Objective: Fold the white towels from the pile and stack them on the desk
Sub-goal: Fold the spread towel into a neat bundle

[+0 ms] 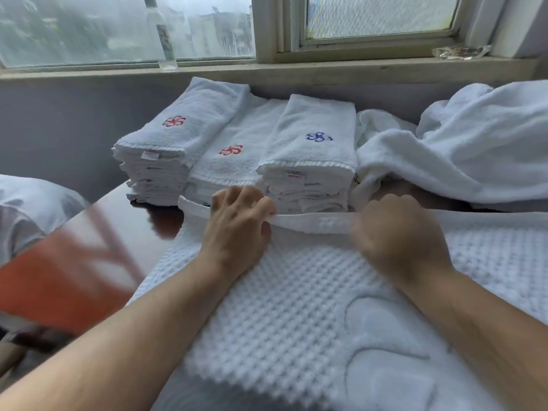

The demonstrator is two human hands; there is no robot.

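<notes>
— Behind everything: window (127, 28), sill with clear bottle (161, 37) upright, crumpled wrapper (461, 51) far right.
— And on the desk (166, 221)?
— Dark and glossy, mostly covered. Three stacks (237, 155) of folded white towels at the back, side by side and touching; red flower on left and middle tops, blue on the right one.
— Unfolded pile (462, 149)?
— Heaped right of the stacks, touching the right one.
— Towel in work?
— Waffle towel (296, 307), spread flat over the near desk, plain hem along its far edge, just before the stacks.
— Left hand (237, 226)?
— Knuckles up, fingers curled over the hem, thumb beneath, pinching it.
— Right hand (397, 235)?
— Clenched on the same hem further right, fingers tucked out of sight; blurred.
— Off to the left?
— Blurred orange shape (59, 277), pale bedding (32, 209) beyond.
</notes>
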